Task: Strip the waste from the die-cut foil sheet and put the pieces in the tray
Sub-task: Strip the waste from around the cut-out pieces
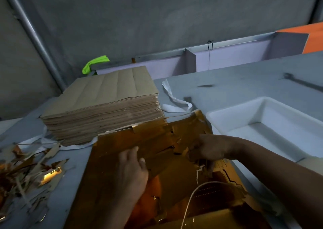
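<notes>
A gold die-cut foil sheet (122, 141) lies on the grey table in front of me, partly torn along its cut lines. My left hand (133, 169) holds the sheet near its middle, fingers curled over a cut edge. My right hand (208, 148) grips a section of the sheet at its right side, where jagged waste edges stick up. The white tray (225, 115) stands to the right of the sheet, and I see no pieces in it.
A tall stack of brown sheets (103, 106) sits behind the foil sheet. Scrap strips (29, 172) are piled at the left on the table. White strapping (176, 102) lies between stack and tray. A white cord (188, 204) hangs near my body.
</notes>
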`<state>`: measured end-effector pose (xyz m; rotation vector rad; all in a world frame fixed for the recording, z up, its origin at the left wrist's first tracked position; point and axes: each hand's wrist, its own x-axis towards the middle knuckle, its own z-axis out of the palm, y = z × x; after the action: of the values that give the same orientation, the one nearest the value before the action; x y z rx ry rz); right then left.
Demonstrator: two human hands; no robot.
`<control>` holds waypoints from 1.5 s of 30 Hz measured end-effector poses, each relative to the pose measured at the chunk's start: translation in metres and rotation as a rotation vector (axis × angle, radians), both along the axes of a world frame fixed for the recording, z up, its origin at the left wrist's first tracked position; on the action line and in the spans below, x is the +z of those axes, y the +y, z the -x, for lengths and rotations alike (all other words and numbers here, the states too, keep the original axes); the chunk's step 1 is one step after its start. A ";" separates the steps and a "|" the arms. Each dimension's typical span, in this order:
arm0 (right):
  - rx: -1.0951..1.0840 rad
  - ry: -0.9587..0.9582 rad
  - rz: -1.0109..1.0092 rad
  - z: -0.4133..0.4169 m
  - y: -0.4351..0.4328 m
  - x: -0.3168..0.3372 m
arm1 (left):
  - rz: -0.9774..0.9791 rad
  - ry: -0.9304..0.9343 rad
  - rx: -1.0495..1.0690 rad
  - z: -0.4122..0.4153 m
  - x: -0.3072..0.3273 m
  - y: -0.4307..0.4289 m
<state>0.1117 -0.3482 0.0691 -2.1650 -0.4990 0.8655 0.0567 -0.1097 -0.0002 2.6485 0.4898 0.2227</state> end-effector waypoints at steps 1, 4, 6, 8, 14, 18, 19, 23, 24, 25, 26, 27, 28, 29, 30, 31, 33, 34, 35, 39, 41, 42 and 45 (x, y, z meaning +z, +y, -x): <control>-0.001 0.011 -0.009 0.001 0.000 0.001 | -0.047 0.028 -0.012 0.002 -0.007 -0.003; 0.022 0.000 -0.011 0.001 0.000 0.001 | -0.191 0.075 -0.049 0.006 -0.018 -0.005; 0.024 0.000 -0.004 0.001 0.000 0.001 | -0.205 0.078 -0.061 0.005 -0.022 -0.004; 0.045 0.004 0.004 0.000 0.000 0.001 | -0.213 0.080 -0.061 0.006 -0.021 -0.005; 0.054 0.021 -0.015 -0.001 0.000 0.001 | -0.232 0.088 -0.060 0.006 -0.021 -0.005; 0.072 0.057 -0.039 -0.003 -0.001 0.001 | -0.238 0.083 -0.061 0.006 -0.021 -0.006; 0.085 0.084 -0.043 -0.003 -0.002 0.001 | -0.239 0.083 -0.062 0.006 -0.021 -0.005; 0.153 0.192 -0.026 -0.002 -0.003 0.001 | -0.227 0.092 -0.061 0.004 -0.020 -0.006; 0.161 0.202 -0.028 -0.002 -0.004 0.001 | -0.226 0.090 -0.063 0.004 -0.020 -0.006; 0.167 0.210 -0.035 -0.002 -0.004 0.001 | -0.226 0.086 -0.066 0.004 -0.020 -0.007; 0.171 0.216 -0.041 -0.003 -0.004 0.001 | -0.227 0.082 -0.068 0.004 -0.020 -0.007; 0.171 0.218 -0.040 -0.003 -0.004 0.001 | -0.232 0.077 -0.069 0.004 -0.020 -0.007; 0.172 0.214 -0.033 -0.003 -0.003 0.001 | -0.237 0.074 -0.072 0.005 -0.020 -0.006; 0.175 0.209 -0.021 -0.003 -0.003 0.001 | -0.241 0.072 -0.075 0.005 -0.020 -0.006; 0.181 0.202 -0.010 -0.002 -0.003 0.001 | -0.243 0.071 -0.076 0.005 -0.020 -0.006; 0.185 0.195 -0.005 -0.002 -0.003 0.001 | -0.244 0.068 -0.076 0.005 -0.021 -0.006; 0.180 0.184 -0.007 -0.003 -0.003 0.001 | -0.242 0.065 -0.075 0.005 -0.021 -0.005; 0.173 0.187 -0.013 -0.003 -0.003 0.001 | -0.240 0.063 -0.075 0.005 -0.022 -0.005; 0.166 0.195 -0.021 -0.003 -0.003 0.000 | -0.236 0.062 -0.076 0.005 -0.022 -0.005; 0.149 0.238 -0.030 -0.002 -0.003 0.001 | -0.227 0.057 -0.074 0.005 -0.024 -0.005; 0.152 0.252 -0.024 -0.001 -0.003 0.001 | -0.224 0.047 -0.074 0.005 -0.025 -0.004; 0.153 0.241 -0.014 0.000 -0.003 0.000 | -0.221 0.043 -0.074 0.005 -0.025 -0.004; 0.132 0.197 0.010 0.001 -0.002 -0.001 | -0.231 0.032 -0.072 0.005 -0.025 -0.004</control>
<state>0.1108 -0.3504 0.0681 -2.0464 -0.5426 1.1423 0.0519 -0.1141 -0.0256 2.8928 0.3984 0.2263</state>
